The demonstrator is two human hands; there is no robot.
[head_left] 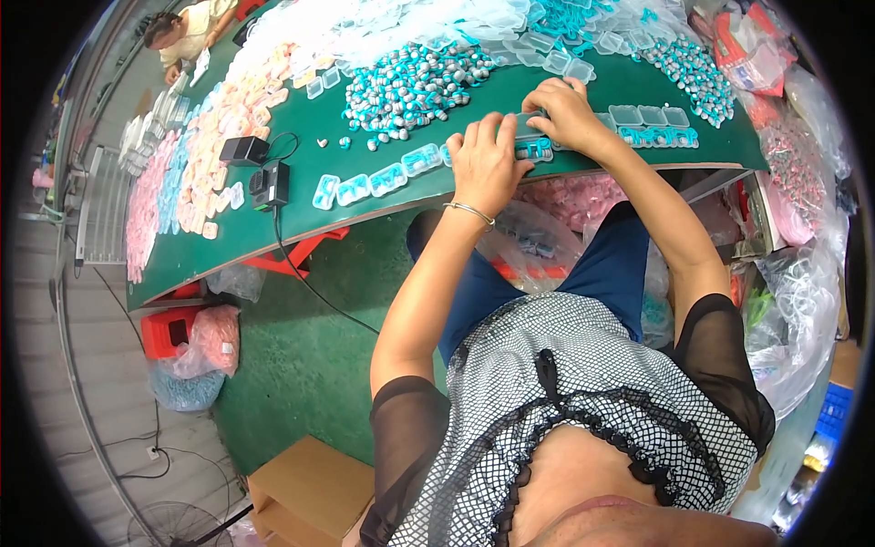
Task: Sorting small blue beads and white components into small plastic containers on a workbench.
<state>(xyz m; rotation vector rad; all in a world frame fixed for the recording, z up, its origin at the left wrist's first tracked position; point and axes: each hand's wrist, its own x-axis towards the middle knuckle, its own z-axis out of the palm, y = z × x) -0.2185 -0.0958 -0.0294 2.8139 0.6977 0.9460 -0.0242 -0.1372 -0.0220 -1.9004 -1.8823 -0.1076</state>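
Though transparent, case (538, 150) partly behind hand (488, 164)

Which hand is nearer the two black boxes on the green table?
Left. The left hand is right of the black boxes, at the row of clear containers; the right hand is farther right.

On the table (310, 162), along its near edge, I have a row of cases (388, 180); behind it lies a heap of small pieces (415, 82). Left of that heap I see two boxy devices (270, 186), with flat pieces (196, 196) spread farther left. A carton (314, 483) stands on the floor (301, 383).
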